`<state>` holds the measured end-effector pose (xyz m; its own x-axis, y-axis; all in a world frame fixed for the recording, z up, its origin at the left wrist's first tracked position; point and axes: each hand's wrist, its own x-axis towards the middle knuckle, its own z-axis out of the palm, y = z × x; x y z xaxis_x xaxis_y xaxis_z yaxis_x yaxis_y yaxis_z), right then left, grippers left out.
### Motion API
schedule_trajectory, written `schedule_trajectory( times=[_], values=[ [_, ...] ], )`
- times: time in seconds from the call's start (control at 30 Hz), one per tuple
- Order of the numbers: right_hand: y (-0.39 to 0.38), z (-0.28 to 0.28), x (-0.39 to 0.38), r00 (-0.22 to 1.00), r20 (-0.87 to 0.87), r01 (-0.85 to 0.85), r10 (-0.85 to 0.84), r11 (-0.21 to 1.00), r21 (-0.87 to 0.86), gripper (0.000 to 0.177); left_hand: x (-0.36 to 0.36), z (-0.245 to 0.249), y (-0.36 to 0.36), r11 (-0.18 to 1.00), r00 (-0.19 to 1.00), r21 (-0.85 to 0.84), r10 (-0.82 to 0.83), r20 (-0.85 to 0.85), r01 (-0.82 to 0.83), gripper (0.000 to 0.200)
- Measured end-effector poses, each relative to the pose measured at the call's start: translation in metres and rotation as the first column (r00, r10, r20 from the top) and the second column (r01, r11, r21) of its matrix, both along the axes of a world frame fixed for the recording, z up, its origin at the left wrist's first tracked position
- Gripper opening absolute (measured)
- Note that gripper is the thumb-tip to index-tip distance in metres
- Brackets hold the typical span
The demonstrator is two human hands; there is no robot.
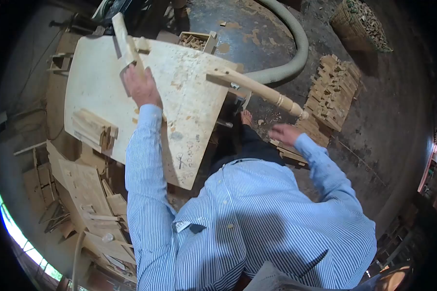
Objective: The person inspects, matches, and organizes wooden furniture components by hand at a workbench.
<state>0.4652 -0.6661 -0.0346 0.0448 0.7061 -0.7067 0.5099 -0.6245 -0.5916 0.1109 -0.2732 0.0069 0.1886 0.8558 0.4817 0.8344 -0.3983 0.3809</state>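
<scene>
At the far left of the worktable [189, 114], my left hand [142, 87] is closed around the near end of a long pale wooden piece [126, 43]. The contact under the palm is hidden, and a dark shadow falls beside it. My right hand [285, 134] is off the table's right side, its fingers loosely stretched with nothing visible in them. Beyond that hand, a turned wooden leg [269, 93] juts out from the table's right edge. Nearest to my right hand is a stack of cut wooden pieces [332, 92].
Some wooden blocks [94, 127] lie on the table's left side, and shavings are scattered over its top. A box of offcuts [199, 41] stands behind. A thick grey hose [296, 43] curves across the floor near a basket of wood scraps [361, 24]. Boards [85, 189] lean at left.
</scene>
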Motion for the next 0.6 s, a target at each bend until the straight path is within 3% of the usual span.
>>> schedule_trajectory(
  times=[0.03,0.1,0.17,0.23,0.3,0.37,0.5,0.57,0.6],
  values=[
    [0.003,0.028,0.012,0.919,-0.271,-0.322,0.285,0.941,-0.105,0.048,0.004,0.004,-0.002,1.0,1.0,-0.023,0.006,-0.005,-0.006,0.058],
    [0.022,0.099,0.033,0.718,-0.655,-0.356,0.236,0.933,-0.054,0.056,0.016,0.012,0.005,0.999,1.0,-0.041,-0.005,-0.024,0.004,0.058],
    [0.073,0.163,0.07,0.524,-0.837,-0.285,0.158,0.958,0.002,0.053,0.024,0.014,0.007,0.998,0.999,-0.067,-0.015,-0.052,0.012,0.058],
    [0.112,0.157,0.124,0.506,-0.829,-0.063,0.238,0.969,0.239,0.058,0.029,0.015,0.008,0.994,0.999,-0.108,-0.022,-0.024,0.019,0.058],
    [0.162,0.089,0.162,0.571,-0.813,0.215,0.112,0.936,0.28,0.061,0.029,0.008,0.014,0.994,0.992,-0.107,0.015,-0.122,-0.028,0.059],
    [0.221,0.033,0.174,0.798,-0.594,0.274,-0.102,0.939,0.207,0.058,0.034,0.01,0.011,0.98,0.987,-0.166,0.091,-0.13,-0.112,0.059],
    [0.27,-0.143,0.145,0.929,-0.36,0.088,-0.09,0.996,-0.024,0.059,0.038,0.01,0.003,0.972,0.985,-0.197,0.106,-0.138,-0.132,0.057],
    [0.289,-0.209,0.121,0.936,-0.3,-0.169,0.182,0.983,0.07,0.061,0.041,0.011,0.013,0.975,0.982,-0.18,0.106,-0.157,-0.134,0.056],
    [0.291,-0.23,0.11,0.931,-0.314,-0.177,0.186,0.983,0.057,0.061,0.042,0.011,0.015,0.978,0.981,-0.168,0.094,-0.167,-0.122,0.054]
  ],
)
